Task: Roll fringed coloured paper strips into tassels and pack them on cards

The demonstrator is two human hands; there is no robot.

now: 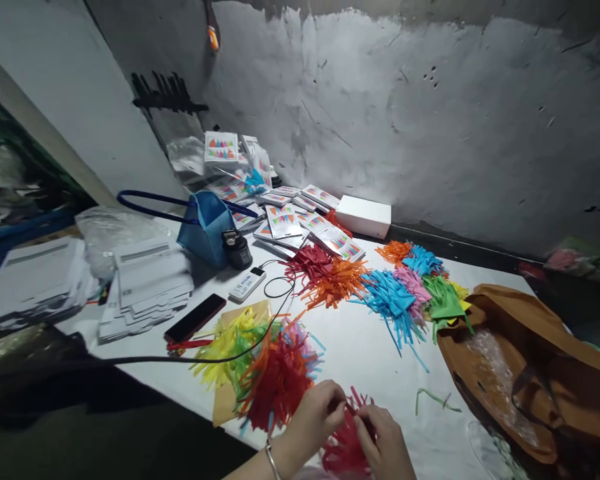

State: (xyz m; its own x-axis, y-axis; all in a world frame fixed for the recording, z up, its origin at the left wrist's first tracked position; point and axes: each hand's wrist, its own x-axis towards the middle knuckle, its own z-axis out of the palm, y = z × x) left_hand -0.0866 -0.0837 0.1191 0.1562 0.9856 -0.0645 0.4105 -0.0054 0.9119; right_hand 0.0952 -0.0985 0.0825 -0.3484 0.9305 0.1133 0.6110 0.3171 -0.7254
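At the table's near edge, my left hand [317, 417] and my right hand [383, 440] pinch a red paper tassel [345, 450] between them, one hand on either side of its upper part. My fingertips cover the spot where they grip it. Just left of my left hand lies a pile of fringed tassels, with a dark red tassel [280, 380] on top and a yellow tassel [217, 350] at its far left. Brown card [224, 405] shows underneath the pile. A bracelet circles my left wrist.
Blue tassels [393, 293] and dark red tassels [313, 267] lie farther back. A brown bag [460, 360] stands open at right. A black cable [180, 360] crosses the left side to a white power bank [247, 285] near a phone [195, 318]. Printed packets [285, 220] and a white box [364, 215] sit behind.
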